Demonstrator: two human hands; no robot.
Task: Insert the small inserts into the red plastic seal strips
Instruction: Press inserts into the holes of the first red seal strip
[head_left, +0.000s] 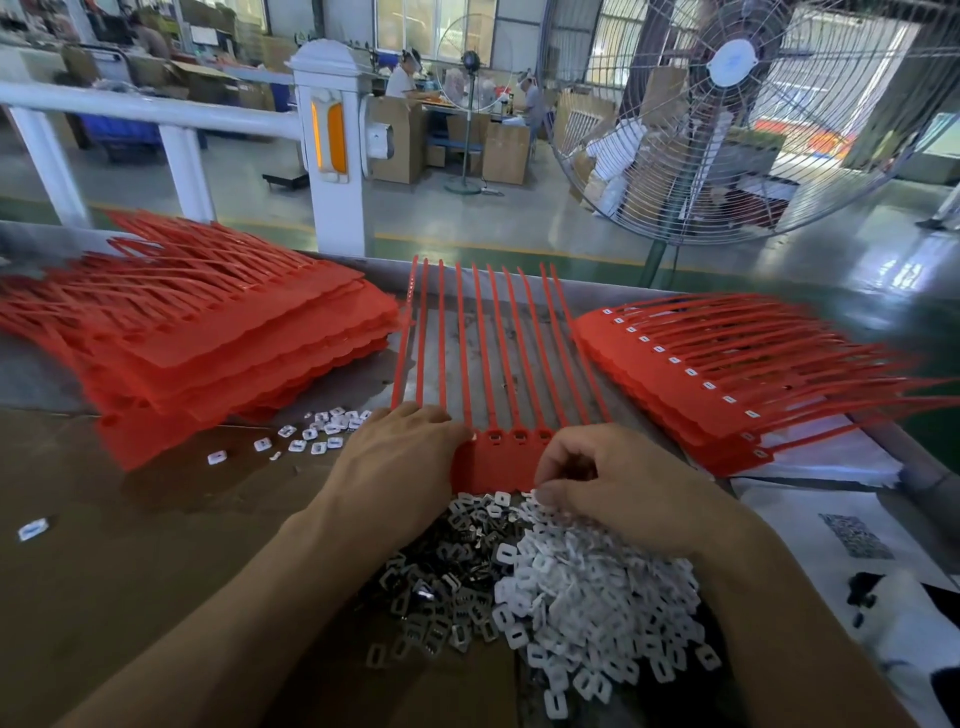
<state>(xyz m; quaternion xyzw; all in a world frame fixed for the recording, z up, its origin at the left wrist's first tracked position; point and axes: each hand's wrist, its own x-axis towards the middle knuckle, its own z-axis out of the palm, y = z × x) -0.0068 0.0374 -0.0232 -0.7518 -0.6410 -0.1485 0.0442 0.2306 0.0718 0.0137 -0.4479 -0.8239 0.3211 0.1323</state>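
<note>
- you are in the feeding step: one sheet of red seal strips (493, 457) lies flat in front of you, tails running to the far side, its row of heads just beyond your knuckles.
- your left hand (400, 467) lies palm down on the left part of that sheet, fingers stretched fairly straight across the heads, pressing it to the table (104, 545) and gripping nothing.
- your right hand (618, 488) is curled at the near right edge of the sheet, fingertips tucked under right where the pile begins; it looks like you are picking an insert, but i cannot tell whether one is pinched yet.
- the inserts sit just near of the sheet between your forearms: white plastic pieces (587, 608) on the right, darker metal pieces (441, 582) on the left, the two heaps touching.
- a few loose white inserts (322, 431) are scattered left of your left hand.
- the unfilled stack (208, 338) waits far left; the stack on the right (727, 384) shows white inserts already in its heads.
- next move, as i judge it: bring one piece up to a visible open head and seat it squarely while the left hand pins the sheet.
</note>
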